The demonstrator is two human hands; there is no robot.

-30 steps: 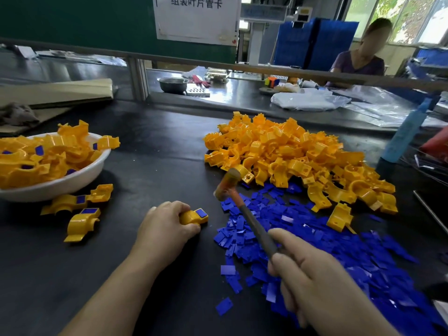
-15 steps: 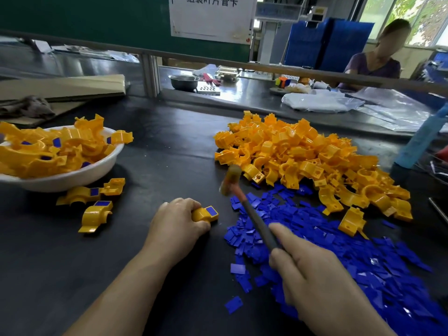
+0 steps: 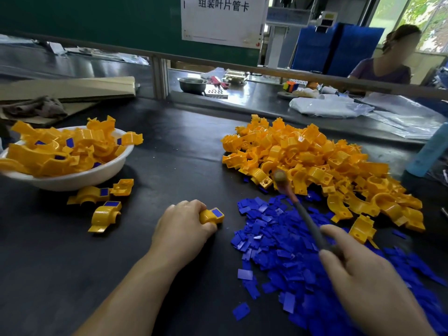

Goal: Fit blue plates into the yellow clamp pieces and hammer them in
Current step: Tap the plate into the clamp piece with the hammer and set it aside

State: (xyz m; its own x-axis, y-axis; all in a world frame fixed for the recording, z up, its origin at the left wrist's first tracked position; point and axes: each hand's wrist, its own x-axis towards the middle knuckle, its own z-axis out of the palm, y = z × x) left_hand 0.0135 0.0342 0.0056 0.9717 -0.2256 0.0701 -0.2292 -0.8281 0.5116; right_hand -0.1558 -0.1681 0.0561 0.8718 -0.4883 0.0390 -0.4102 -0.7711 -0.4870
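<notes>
My left hand (image 3: 182,229) grips a yellow clamp piece (image 3: 211,216) against the black table, a blue plate showing in its top. My right hand (image 3: 363,282) holds a small hammer (image 3: 300,209) by the handle, its blurred head raised above the edge of the yellow pile, to the right of the held clamp. A heap of loose blue plates (image 3: 278,243) lies between my hands and runs off to the lower right. Behind it sits a big pile of yellow clamp pieces (image 3: 315,161).
A white bowl (image 3: 72,179) at the left is full of clamps with blue plates. Three more fitted clamps (image 3: 104,214) lie in front of it. Cardboard and a rag sit at the far left. A rail, a metal bench and a seated person are beyond.
The hammer head has swung right and away from the held clamp, out over the yellow pile's edge. My left hand keeps the clamp in place. The camera has turned a little left.
</notes>
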